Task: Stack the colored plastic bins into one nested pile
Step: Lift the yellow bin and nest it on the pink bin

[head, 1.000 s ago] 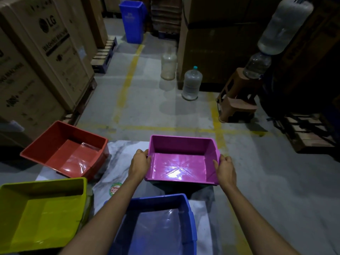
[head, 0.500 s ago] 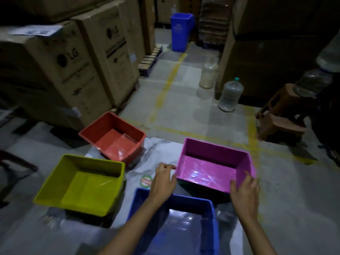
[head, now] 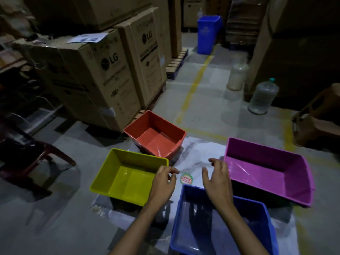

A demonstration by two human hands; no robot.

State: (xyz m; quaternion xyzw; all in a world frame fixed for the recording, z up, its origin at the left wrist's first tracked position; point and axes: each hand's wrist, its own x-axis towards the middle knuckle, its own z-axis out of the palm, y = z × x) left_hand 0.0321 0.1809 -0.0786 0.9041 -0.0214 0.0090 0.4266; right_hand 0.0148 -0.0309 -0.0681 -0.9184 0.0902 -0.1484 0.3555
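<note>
On the cardboard boxes (head: 112,70), "LG"; hands (head: 191,181) empty.

I saw four bins apart on a white sheet (head: 198,155): orange bin (head: 156,137), yellow bin (head: 127,175), purple bin (head: 270,170), blue bin (head: 226,223). Both hands hung empty between them, left hand (head: 162,183) with loosely curled fingers, right hand (head: 218,179) spread.
</note>
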